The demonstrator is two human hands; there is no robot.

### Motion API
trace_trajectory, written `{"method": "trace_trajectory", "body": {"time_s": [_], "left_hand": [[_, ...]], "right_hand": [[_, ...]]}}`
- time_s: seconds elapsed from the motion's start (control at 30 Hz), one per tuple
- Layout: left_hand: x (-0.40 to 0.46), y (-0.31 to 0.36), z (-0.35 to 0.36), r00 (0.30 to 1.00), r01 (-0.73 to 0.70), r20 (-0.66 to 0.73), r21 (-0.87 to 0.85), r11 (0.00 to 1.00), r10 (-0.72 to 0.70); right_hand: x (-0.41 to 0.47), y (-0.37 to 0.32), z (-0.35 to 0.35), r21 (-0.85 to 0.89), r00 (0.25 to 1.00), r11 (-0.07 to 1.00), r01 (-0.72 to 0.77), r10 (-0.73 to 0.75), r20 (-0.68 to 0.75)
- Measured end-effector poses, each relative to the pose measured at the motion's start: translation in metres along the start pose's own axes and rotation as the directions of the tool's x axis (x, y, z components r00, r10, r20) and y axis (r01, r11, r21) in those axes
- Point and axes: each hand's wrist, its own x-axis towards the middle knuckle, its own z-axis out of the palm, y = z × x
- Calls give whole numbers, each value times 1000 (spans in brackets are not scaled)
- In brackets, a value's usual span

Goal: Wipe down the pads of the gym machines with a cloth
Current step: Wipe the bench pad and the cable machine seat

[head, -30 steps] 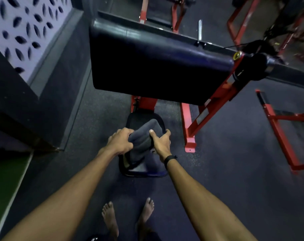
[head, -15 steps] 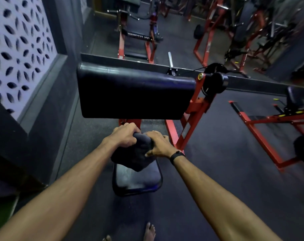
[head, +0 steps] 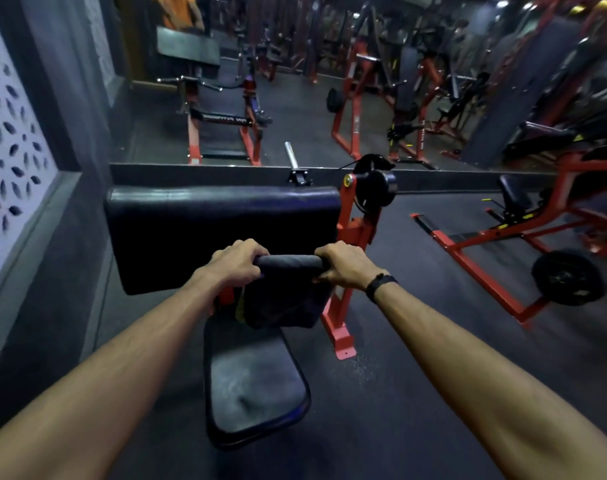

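Observation:
A dark grey cloth hangs stretched between my two hands, above the machine's small black seat pad. My left hand grips the cloth's left end and my right hand grips its right end; a black band is on the right wrist. Just behind the hands stands the wide black arm pad of the red-framed machine. The seat pad looks damp and streaked.
A perforated wall panel and grey wall close in on the left. A large mirror behind the machine reflects other red gym machines. A red frame with a weight plate sits on the dark rubber floor at the right.
Both hands rose from the seat pad with the cloth and pulled apart, stretching it out. The view tilted up, showing the mirror and more of the gym.

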Motion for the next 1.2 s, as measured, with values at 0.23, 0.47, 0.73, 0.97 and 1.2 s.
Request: {"method": "trace_trajectory", "body": {"time_s": [0.23, 0.47, 0.73, 0.97, 1.2], "left_hand": [[41, 63, -32, 981, -192, 0, 106, 976, 194], [72, 155, -46, 936, -334, -41, 199, 921, 349], [95, 284, -28, 849, -488, -46, 310, 815, 526], [108, 415, 0, 732, -650, -6, 293, 702, 681], [111, 542, 53, 598, -778, 20, 254, 574, 801]], "right_hand": [[-34, 55, -66, -5, 986, 992, -122, 121, -116], [-90, 116, -132, -56, 955, 974, -220, 204, -214], [-188, 199, -185, -117, 909, 932, -344, 299, -290], [-283, 276, -219, -141, 842, 867, -479, 408, -353], [-394, 342, -243, -162, 748, 756, -634, 547, -376]]}}
